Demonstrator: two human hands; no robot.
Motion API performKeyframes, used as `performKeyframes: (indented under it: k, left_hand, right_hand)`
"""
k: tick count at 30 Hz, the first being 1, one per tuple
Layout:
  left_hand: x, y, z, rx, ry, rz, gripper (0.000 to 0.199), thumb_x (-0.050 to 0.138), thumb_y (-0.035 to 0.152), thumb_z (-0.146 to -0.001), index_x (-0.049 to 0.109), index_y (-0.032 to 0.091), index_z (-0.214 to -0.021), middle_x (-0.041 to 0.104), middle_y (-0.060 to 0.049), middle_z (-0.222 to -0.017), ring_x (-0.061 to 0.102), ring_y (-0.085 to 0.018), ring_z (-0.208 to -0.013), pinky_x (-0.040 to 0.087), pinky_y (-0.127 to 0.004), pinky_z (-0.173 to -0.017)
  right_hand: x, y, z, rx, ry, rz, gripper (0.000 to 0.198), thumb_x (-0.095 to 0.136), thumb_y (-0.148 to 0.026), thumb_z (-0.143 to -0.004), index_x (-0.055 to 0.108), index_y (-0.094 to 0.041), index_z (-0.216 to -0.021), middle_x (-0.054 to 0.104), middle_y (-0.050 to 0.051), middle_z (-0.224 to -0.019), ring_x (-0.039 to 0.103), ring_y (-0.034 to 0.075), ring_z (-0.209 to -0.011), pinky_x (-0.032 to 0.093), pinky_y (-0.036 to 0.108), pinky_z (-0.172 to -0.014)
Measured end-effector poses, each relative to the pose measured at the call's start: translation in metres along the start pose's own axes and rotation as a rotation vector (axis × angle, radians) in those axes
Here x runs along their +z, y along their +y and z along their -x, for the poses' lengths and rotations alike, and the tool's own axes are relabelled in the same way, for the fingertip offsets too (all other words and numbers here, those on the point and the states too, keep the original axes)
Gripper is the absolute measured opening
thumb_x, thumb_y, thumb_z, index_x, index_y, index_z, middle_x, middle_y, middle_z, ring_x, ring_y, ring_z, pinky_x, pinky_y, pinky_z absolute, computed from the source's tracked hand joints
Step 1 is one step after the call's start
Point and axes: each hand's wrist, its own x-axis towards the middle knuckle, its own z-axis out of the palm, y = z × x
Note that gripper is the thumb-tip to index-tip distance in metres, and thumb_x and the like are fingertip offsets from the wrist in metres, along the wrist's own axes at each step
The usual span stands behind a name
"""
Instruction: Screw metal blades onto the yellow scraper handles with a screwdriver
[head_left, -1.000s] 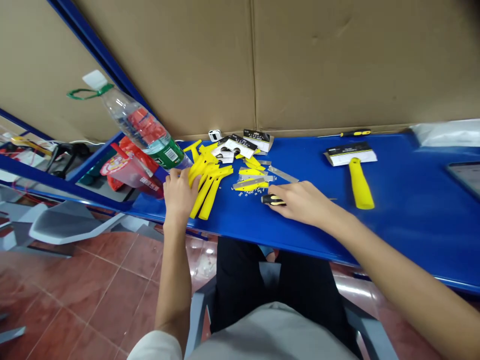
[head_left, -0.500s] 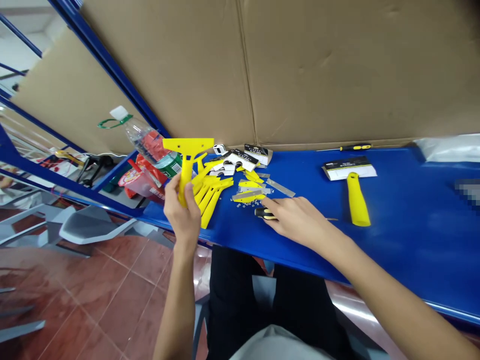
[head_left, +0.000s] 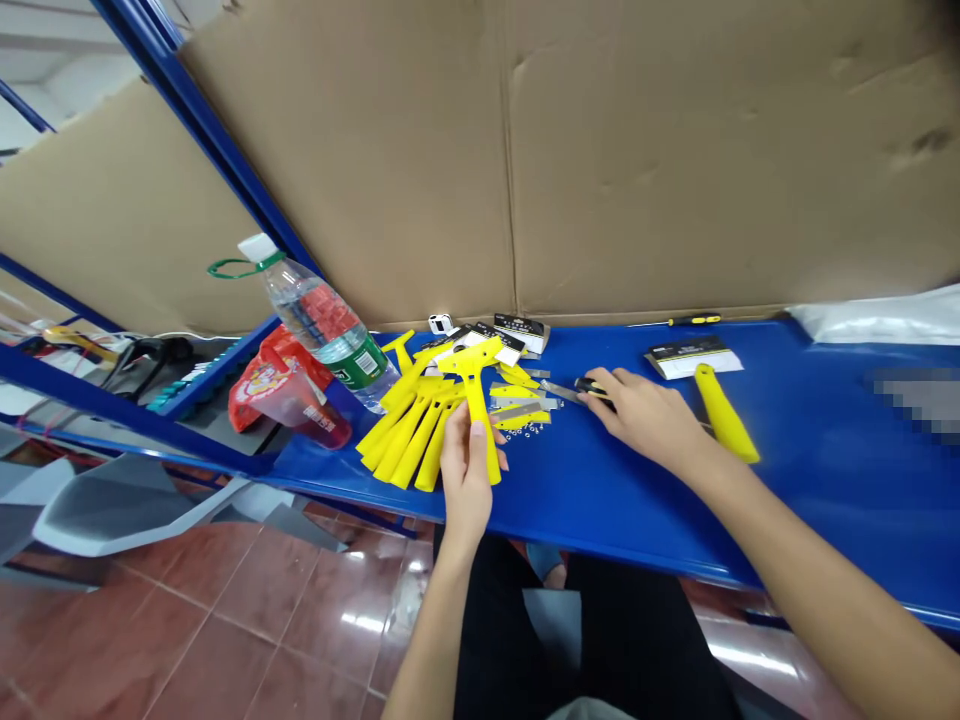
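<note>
My left hand (head_left: 466,465) is closed around the handle of a yellow scraper (head_left: 480,400), its wide head upward. In my right hand (head_left: 637,410) is a screwdriver (head_left: 592,386) with a black and yellow handle; the fingers cover much of it. A loose metal blade (head_left: 562,392) lies beside the right fingertips. Between the hands are yellow blade covers (head_left: 517,412), more blades and several small nuts (head_left: 525,432). Left of the left hand, several yellow scraper handles (head_left: 405,435) lie fanned out on the blue table (head_left: 585,500).
A water bottle (head_left: 330,325) and a red cup (head_left: 319,415) stand at the left. Printed cards (head_left: 521,332) lie at the back. On the right are a scraper with a yellow handle (head_left: 724,415) and black-and-white sleeve (head_left: 694,357), plus another screwdriver (head_left: 694,320). Cardboard (head_left: 637,170) walls the back.
My left hand has brought the scraper right and down, closer to the blades. My right hand has lifted the screwdriver off the table area near the nuts and shifted right. The view has turned slightly.
</note>
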Motion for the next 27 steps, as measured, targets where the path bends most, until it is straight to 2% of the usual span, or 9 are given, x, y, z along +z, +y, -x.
performKeyframes:
  k: [3,7,10,12,15,19,22,27]
  left_hand:
    - [-0.005,0.002,-0.002,-0.085,-0.026,0.119,0.042,0.083,0.053,-0.097,0.073,0.022,-0.124,0.073,-0.007,-0.103,0.067,-0.016,-0.076,0.053,-0.023,-0.056]
    - [-0.014,0.008,-0.004,-0.217,-0.034,0.346,0.043,0.085,0.054,-0.095,0.067,0.022,-0.117,0.07,-0.003,-0.089,0.057,-0.01,-0.057,0.041,-0.019,-0.044]
    - [-0.018,0.012,-0.006,-0.292,-0.081,0.386,0.045,0.084,0.058,-0.096,0.064,0.023,-0.115,0.064,0.002,-0.081,0.044,-0.005,-0.045,0.032,-0.016,-0.039]
    - [-0.019,0.013,-0.006,-0.305,-0.113,0.362,0.044,0.085,0.055,-0.095,0.064,0.023,-0.116,0.064,0.003,-0.082,0.043,-0.003,-0.043,0.031,-0.016,-0.038]
    - [-0.017,0.013,-0.006,-0.31,-0.104,0.35,0.047,0.086,0.054,-0.095,0.067,0.021,-0.123,0.067,0.001,-0.084,0.047,-0.005,-0.044,0.033,-0.017,-0.037]
    - [-0.016,0.01,-0.008,-0.319,-0.061,0.369,0.055,0.086,0.056,-0.093,0.071,0.016,-0.128,0.067,-0.002,-0.084,0.054,-0.008,-0.051,0.038,-0.018,-0.038]
    - [-0.016,0.01,-0.008,-0.327,-0.036,0.371,0.056,0.088,0.056,-0.092,0.073,0.016,-0.128,0.066,-0.001,-0.084,0.054,-0.009,-0.054,0.039,-0.017,-0.039]
    - [-0.013,0.012,-0.008,-0.333,-0.004,0.358,0.052,0.086,0.054,-0.094,0.072,0.017,-0.128,0.065,-0.001,-0.085,0.053,-0.008,-0.055,0.04,-0.016,-0.039]
  right_hand:
    - [0.009,0.011,-0.004,0.035,0.05,0.043,0.043,0.039,-0.043,-0.116,0.067,-0.017,-0.136,0.074,0.018,-0.116,0.075,0.037,-0.104,0.05,0.039,-0.078]
    - [0.009,0.014,-0.016,0.037,0.022,0.156,0.047,0.039,-0.04,-0.116,0.069,-0.012,-0.138,0.07,0.025,-0.126,0.07,0.043,-0.116,0.052,0.047,-0.09]
    - [-0.006,0.006,-0.035,-0.044,-0.041,0.2,0.045,0.044,-0.037,-0.114,0.069,-0.009,-0.138,0.068,0.027,-0.134,0.068,0.044,-0.119,0.051,0.052,-0.095]
    - [-0.021,-0.005,-0.052,-0.157,-0.071,0.11,0.044,0.052,-0.041,-0.112,0.069,-0.012,-0.14,0.068,0.026,-0.138,0.068,0.042,-0.122,0.051,0.049,-0.096]
    - [-0.04,-0.032,-0.074,-0.371,-0.248,-0.158,0.038,0.064,-0.045,-0.108,0.073,-0.019,-0.134,0.074,0.017,-0.133,0.071,0.034,-0.117,0.051,0.039,-0.089]
    - [-0.047,-0.067,-0.091,-0.559,-0.416,-0.235,0.027,0.078,-0.041,-0.098,0.078,-0.019,-0.112,0.079,0.011,-0.114,0.072,0.027,-0.102,0.045,0.032,-0.077]
    - [-0.041,-0.077,-0.096,-0.602,-0.493,-0.25,0.022,0.081,-0.033,-0.095,0.076,-0.017,-0.108,0.078,0.008,-0.106,0.069,0.023,-0.091,0.041,0.03,-0.072]
    - [-0.031,-0.065,-0.1,-0.617,-0.529,-0.342,0.016,0.078,-0.028,-0.097,0.073,-0.017,-0.107,0.075,0.006,-0.101,0.065,0.02,-0.087,0.041,0.03,-0.072]
